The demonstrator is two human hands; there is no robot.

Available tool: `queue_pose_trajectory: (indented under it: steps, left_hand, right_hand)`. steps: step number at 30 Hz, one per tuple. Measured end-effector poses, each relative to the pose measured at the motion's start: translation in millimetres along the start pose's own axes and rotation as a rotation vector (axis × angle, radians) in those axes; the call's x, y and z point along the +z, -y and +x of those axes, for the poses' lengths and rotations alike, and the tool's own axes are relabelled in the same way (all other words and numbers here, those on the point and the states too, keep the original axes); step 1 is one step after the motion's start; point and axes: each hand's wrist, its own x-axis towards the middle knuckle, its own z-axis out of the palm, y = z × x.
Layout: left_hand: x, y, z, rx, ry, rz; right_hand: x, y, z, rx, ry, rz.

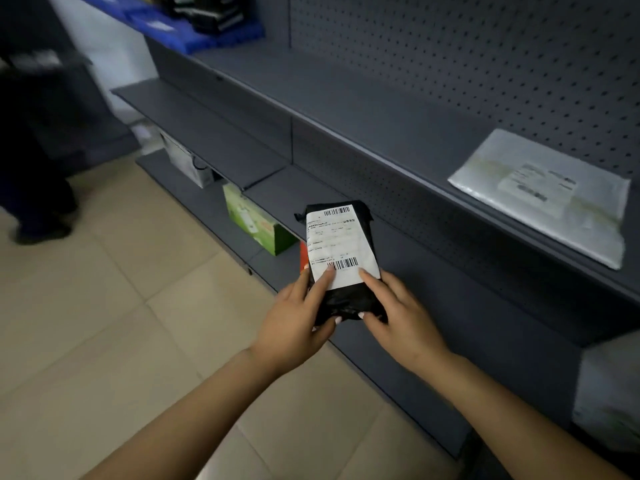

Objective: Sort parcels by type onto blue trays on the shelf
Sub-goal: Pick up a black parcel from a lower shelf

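Observation:
A black plastic parcel [346,296] with a white barcode label is held up in front of the grey shelving. My left hand [298,320] grips its lower left side, index finger lying on the label. My right hand [401,313] grips its lower right side, fingertips on the label's corner. Blue trays [187,32] sit on the top shelf at the far left, one holding dark parcels [214,12]. A flat grey-white mailer [543,199] with a label lies on the upper shelf at the right.
The grey shelf [346,109] has a pegboard back. A green box [256,223] and a white box [187,161] stand on lower shelves, a red item [303,256] behind the parcel. Another pale parcel [609,393] lies low right. A person [34,140] stands at left on the tiled floor.

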Motion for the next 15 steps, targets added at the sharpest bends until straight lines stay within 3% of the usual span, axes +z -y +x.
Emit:
queue_pose_trajectory:
  steps: [8,15]
  left_hand:
    - [-157,60,-14,0.009,-0.229,0.110]
    - [-245,97,6,0.002,-0.332,0.173]
  right_hand:
    - [-6,152,79,-0.144,-0.156,0.187]
    - [-21,220,148,-0.278,-0.182,0.173]
